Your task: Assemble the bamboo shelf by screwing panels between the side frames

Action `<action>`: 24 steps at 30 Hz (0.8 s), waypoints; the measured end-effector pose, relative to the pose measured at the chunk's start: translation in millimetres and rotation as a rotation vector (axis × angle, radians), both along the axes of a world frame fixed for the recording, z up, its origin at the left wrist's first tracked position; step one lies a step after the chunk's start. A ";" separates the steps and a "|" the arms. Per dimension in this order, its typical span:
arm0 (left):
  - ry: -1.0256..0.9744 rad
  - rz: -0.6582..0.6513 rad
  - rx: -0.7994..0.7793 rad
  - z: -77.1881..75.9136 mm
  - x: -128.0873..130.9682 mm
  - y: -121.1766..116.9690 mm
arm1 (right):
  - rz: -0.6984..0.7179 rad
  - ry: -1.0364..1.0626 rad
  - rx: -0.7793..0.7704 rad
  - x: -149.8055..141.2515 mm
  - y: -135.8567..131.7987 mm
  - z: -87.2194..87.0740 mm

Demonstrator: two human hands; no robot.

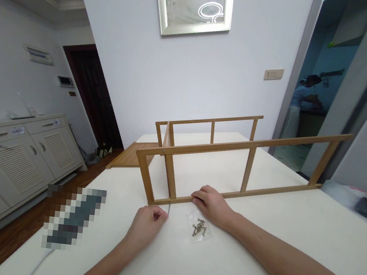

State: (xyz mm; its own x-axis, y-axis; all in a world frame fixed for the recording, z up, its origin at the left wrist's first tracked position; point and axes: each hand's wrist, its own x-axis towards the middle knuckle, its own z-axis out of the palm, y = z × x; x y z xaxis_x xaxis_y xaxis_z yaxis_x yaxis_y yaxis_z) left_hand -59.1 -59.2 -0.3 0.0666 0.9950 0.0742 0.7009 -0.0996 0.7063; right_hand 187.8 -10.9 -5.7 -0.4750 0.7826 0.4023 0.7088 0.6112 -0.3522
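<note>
A wooden rack frame (199, 146) with two ladder-like sides lies on its side across the white table. My left hand (147, 222) is closed in a pinch on a thin metal hex key (169, 209). The key's upper end meets the lower rail near the frame's left corner, where a crosspiece joins it. My right hand (213, 205) has its fingers wrapped over that same rail, a little to the right. Just below the right hand lies a clear plastic bag (199, 227) with several brass-coloured screws.
A wooden slatted panel (130, 154) lies at the table's back left. A blurred-out dark object (76, 218) with a white cable rests at the left edge of the white table (223, 257). Plastic bags (345, 195) are at the right edge. Another person (298, 104) stands beyond the doorway.
</note>
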 end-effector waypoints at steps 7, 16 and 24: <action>-0.054 0.044 -0.046 -7.5 -1.1 2.8 | 0.005 -0.007 0.004 -0.1 -0.7 1.0; -0.023 0.024 -0.001 -3.2 1.4 -0.8 | -0.012 -0.013 -0.006 -0.7 -0.1 1.0; 0.078 0.025 0.069 -3.7 5.0 -2.3 | -0.042 -0.070 0.018 -3.9 0.7 1.8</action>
State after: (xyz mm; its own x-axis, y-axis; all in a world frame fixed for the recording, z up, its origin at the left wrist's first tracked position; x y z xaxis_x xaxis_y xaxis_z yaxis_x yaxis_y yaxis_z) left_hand -54.2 -61.5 -4.0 0.0496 0.9892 0.1379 0.7566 -0.1274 0.6413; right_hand 183.9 -10.2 -3.9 -0.4699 0.7951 0.3835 0.7563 0.5867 -0.2895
